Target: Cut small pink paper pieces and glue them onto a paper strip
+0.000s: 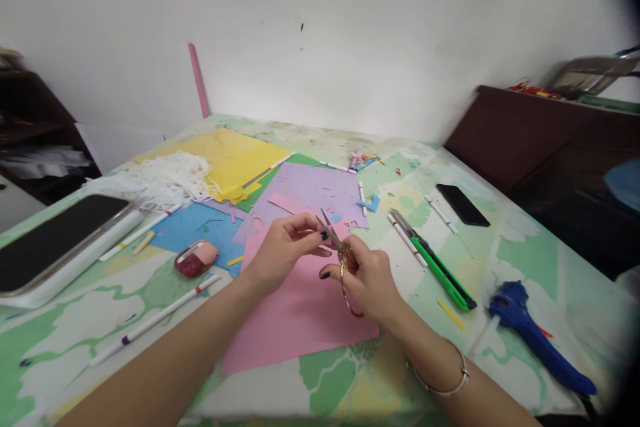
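Observation:
My right hand [373,277] grips a pair of small scissors [343,253] with gold-coloured handles. The blades stand slightly apart and point up and to the left. Close to the blade tips, my left hand [287,247] has its thumb and fingers drawn together; whatever they pinch is too small or hidden to make out. Both hands are above a pink foam-like sheet [300,327]. Beyond them lies a lilac sheet [320,187] with small pink and blue scraps on it.
On the right lie a green box cutter [440,273], a blue glue gun [540,340] and a black phone [463,205]. To the left are a maroon-and-pink case [196,258], a blue sheet [195,233], white cord [170,180], yellow sheets [225,153] and a large dark-screened device [60,233].

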Motion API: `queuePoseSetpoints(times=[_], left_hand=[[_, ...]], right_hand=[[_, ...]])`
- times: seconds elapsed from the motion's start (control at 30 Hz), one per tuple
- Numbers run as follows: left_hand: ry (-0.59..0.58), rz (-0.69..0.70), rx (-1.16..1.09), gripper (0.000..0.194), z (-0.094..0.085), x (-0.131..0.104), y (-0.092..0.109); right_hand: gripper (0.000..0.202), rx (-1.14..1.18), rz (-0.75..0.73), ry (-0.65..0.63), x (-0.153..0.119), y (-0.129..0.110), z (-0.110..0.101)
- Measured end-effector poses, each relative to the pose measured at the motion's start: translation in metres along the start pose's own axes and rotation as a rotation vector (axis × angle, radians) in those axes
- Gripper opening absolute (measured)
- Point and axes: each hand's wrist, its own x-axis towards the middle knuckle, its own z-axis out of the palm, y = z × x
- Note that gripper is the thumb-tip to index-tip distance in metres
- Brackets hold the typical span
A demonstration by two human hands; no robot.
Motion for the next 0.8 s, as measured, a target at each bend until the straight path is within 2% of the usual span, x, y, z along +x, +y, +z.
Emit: queuePoseSetpoints(times=[0.3,0.53,0.8], left_hand=[[-0.007,-0.014,0.034,0.010,-0.0013,-0.0008,0.0019],[-0.060,-0.009,0.044,0.007,-0.0027,-0.0004,0.0053],[-0.085,-0.020,0.045,0.006,-0.0045,0.0003,0.0066]], right_hand=[[0.036,-0.036,-0.022,0.014,-0.0002,0.0019,-0.0008],[0.040,-0.064,-0.026,0.000,-0.0006,0.0034,-0.0021],[0.033,-0.137,-0.058,0.001,-0.0011,0.0057,-0.0036]])
